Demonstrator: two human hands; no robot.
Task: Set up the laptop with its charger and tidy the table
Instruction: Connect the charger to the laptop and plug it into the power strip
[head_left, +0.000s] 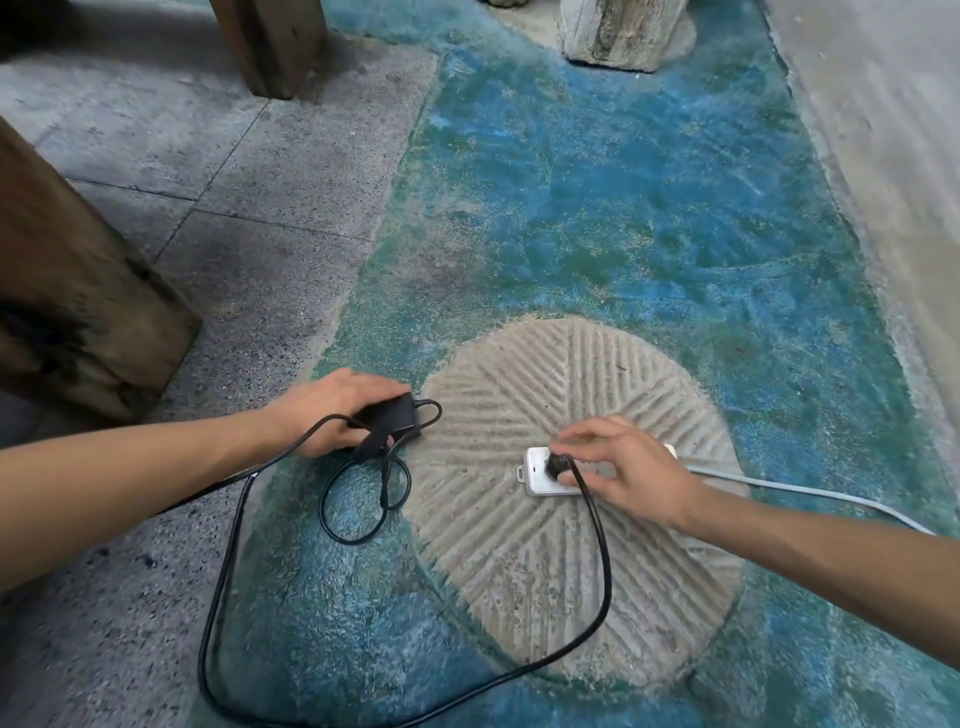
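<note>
Two bare hands work over a floor of grey speckled concrete and blue-green paint (597, 197), where one round grooved millstone (545, 571) is set flush into the ground. The left hand (332, 410) is closed around one black rectangular charger brick (390, 415) at the stone's left edge, fingers wrapped over its top. The right hand (623, 467) rests, fingers spread and curled, on one white power strip (537, 475) lying on the millstone, its fingertips touching the round black plug (558, 465) seated in the strip's left end. One black cable (602, 566) runs from the plug in a wide loop nearer the camera and back up to the brick, with a smaller coil (358, 499) hanging beneath it. A pale grey cord (810, 491) leaves the strip rightward. Two dark wooden posts (78, 312) stand at left; one whitish stone block (623, 31) stands far off.
</note>
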